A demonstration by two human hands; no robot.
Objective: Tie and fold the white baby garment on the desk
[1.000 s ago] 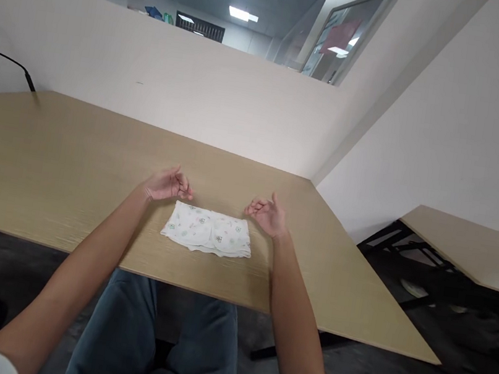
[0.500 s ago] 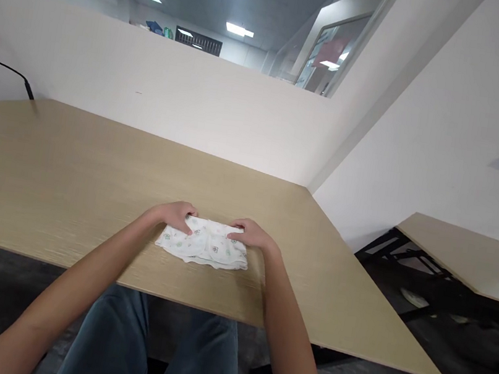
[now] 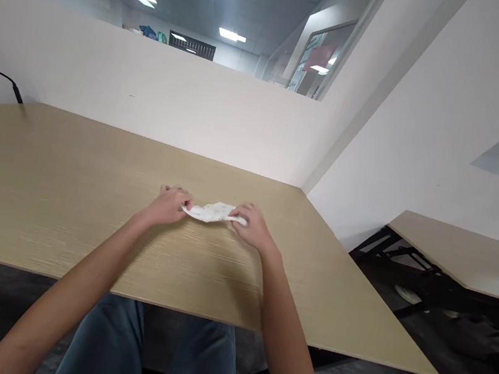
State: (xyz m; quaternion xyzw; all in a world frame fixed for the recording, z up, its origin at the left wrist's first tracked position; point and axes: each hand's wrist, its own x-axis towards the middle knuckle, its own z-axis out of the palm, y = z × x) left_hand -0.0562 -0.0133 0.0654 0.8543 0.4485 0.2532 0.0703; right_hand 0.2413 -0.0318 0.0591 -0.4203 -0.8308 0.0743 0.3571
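Observation:
A folded white cloth (image 3: pixel 209 212) with a faint print hangs between my two hands, seen almost edge-on and a little above the tabletop. My left hand (image 3: pixel 170 205) is closed on its left end, with the fingertips curled over the edge. At the opposite end, my right hand (image 3: pixel 249 223) pinches the cloth between thumb and fingers. The cloth sags slightly in the middle. Its full shape is hidden by the angle and by my fingers.
The wooden table (image 3: pixel 80 187) reaches back to a low white wall (image 3: pixel 173 100) with glass above. A black cable (image 3: pixel 16 91) stands at the far left. Another table (image 3: pixel 492 257) is on the right. My legs (image 3: pixel 114 342) are under the front edge.
The cloth lay on the table with its printed face up. Both hands have lifted it and moved it away from me, tipping it so it shows edge-on.

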